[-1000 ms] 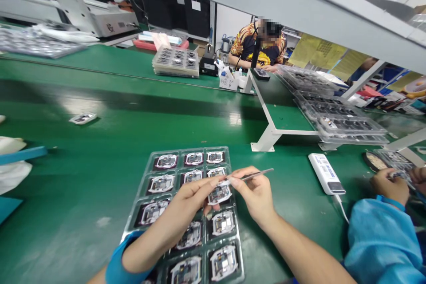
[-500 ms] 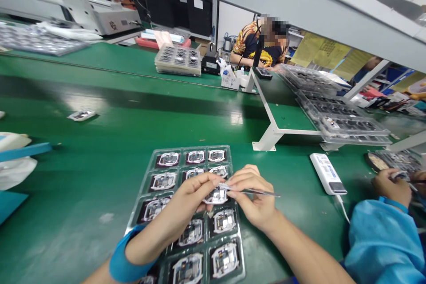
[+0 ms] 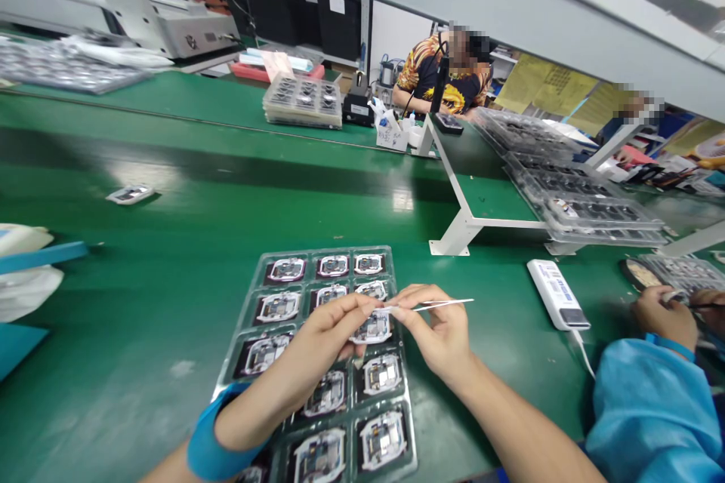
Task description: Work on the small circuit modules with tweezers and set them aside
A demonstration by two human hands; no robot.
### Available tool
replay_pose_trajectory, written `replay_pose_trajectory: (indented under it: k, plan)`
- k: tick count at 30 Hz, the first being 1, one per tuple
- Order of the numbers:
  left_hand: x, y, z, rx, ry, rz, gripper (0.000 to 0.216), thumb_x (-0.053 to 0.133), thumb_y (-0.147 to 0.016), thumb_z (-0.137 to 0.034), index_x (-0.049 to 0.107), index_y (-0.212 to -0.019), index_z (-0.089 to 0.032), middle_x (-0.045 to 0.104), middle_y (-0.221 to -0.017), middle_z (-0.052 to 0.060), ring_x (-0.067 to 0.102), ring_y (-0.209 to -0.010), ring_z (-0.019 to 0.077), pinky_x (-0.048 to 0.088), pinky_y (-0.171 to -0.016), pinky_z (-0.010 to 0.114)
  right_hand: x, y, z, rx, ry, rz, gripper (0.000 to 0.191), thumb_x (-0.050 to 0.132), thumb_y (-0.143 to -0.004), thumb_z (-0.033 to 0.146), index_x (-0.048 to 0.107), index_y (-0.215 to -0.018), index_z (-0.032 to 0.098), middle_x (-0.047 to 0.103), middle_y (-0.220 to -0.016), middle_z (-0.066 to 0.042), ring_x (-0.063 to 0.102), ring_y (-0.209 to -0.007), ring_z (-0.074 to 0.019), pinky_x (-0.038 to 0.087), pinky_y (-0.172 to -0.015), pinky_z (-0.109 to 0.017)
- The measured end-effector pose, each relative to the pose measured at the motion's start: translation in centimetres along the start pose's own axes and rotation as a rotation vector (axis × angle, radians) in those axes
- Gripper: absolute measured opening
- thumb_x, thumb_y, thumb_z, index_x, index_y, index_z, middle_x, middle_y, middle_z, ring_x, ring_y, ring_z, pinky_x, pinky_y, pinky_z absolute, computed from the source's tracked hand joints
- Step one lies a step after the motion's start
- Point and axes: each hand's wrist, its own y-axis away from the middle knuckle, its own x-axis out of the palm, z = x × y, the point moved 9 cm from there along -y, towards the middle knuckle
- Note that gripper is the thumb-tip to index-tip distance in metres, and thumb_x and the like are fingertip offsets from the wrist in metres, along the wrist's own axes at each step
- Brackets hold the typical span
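Observation:
A clear plastic tray (image 3: 245, 326) of several small white-framed electronic modules lies on the green bench in front of me. My left hand (image 3: 328, 336) pinches one small module (image 3: 374, 326) and holds it just above the tray's right column. My right hand (image 3: 439, 332) is closed on metal tweezers (image 3: 445, 304), whose handle end points right while the tip meets the module at my fingertips. Both hands touch at the module.
A white power bank (image 3: 556, 294) with a cable lies to the right. A co-worker's blue sleeve (image 3: 651, 407) and hands work at the far right. A white bracket stand (image 3: 458, 230), stacked trays (image 3: 572, 189), a loose module (image 3: 129, 194) and a seated person lie beyond.
My right hand has turned the tweezers: their handle went from angled up, to level, and now lies level and slightly higher. The module stays pinched over the tray. The loose module on the belt has drifted left.

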Motion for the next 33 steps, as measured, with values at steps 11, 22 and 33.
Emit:
replay_pose_trajectory:
  k: [11,22,33]
  plan:
    - [-0.3,-0.3,0.4,0.005,-0.034,0.020,0.024,0.066,-0.078,-0.045,0.069,-0.083,-0.022,0.059,-0.076,-0.003,0.048,-0.063,0.0108,0.040,-0.055,0.018,0.3,-0.1,-2.2,0.203,-0.110,0.070,0.007,0.075,-0.079,0.018,0.070,-0.083,0.022,0.077,-0.088,-0.003,0.072,-0.085,-0.0187,0.057,-0.079,-0.033]
    - [-0.2,-0.3,0.4,0.022,-0.024,0.039,0.027,0.065,-0.078,-0.047,0.069,-0.082,-0.020,0.054,-0.067,-0.004,0.044,-0.057,0.0091,0.035,-0.051,0.016,0.2,0.1,-2.7,0.235,-0.218,0.017,0.009,0.075,-0.078,0.019,0.068,-0.081,0.023,0.076,-0.084,-0.001,0.073,-0.081,-0.0163,0.058,-0.074,-0.029]
    - [-0.9,-0.6,0.7,0.005,-0.026,0.002,0.026,0.066,-0.077,-0.042,0.070,-0.091,-0.021,0.062,-0.079,-0.001,0.049,-0.062,0.0104,0.039,-0.053,0.019,0.6,-0.3,-0.5,0.027,0.007,0.091,0.006,0.070,-0.082,0.015,0.069,-0.082,0.021,0.076,-0.086,-0.005,0.073,-0.083,-0.0190,0.058,-0.078,-0.034]
